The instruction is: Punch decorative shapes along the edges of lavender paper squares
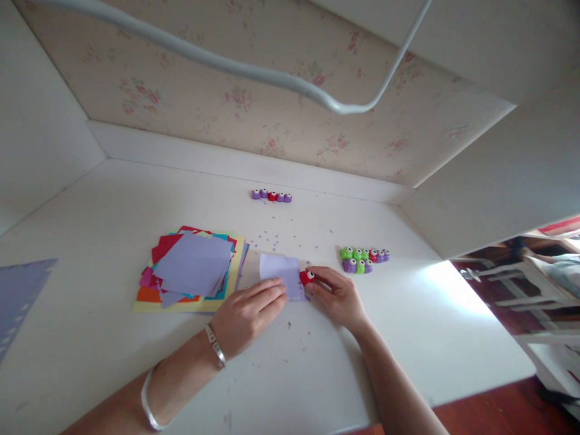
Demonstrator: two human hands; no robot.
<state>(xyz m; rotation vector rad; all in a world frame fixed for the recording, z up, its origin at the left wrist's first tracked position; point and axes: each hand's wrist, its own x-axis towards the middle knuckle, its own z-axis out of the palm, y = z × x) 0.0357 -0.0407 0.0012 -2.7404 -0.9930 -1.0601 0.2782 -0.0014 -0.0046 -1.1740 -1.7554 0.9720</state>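
- Gripping the small red craft punch: the right hand, fingers closed around it at the right edge of the lilac sheet.
- Left hand: fingers extended, together and laid flat on the sheet, with nothing clasped in them; two silver bracelets circle the wrist and forearm.
- Lilac sheet: lying on the white counter between the hands, its left part paler; small marks, too small to resolve as holes or loose bits, show near its lower right edge.
- Paper stack: left of the sheet, loosely fanned, lilac uppermost, with red, orange, teal, pink and yellow edges beneath.
- Row of five punches: toward the back of the counter, one red between two pairs of purple.
- Punch cluster: right of the right hand, in two rows, green, purple and red.
- Paper bits: scattered between the sheet and the row of five.
- Larger purple sheet: at the far left, its right edge pierced by cutouts.
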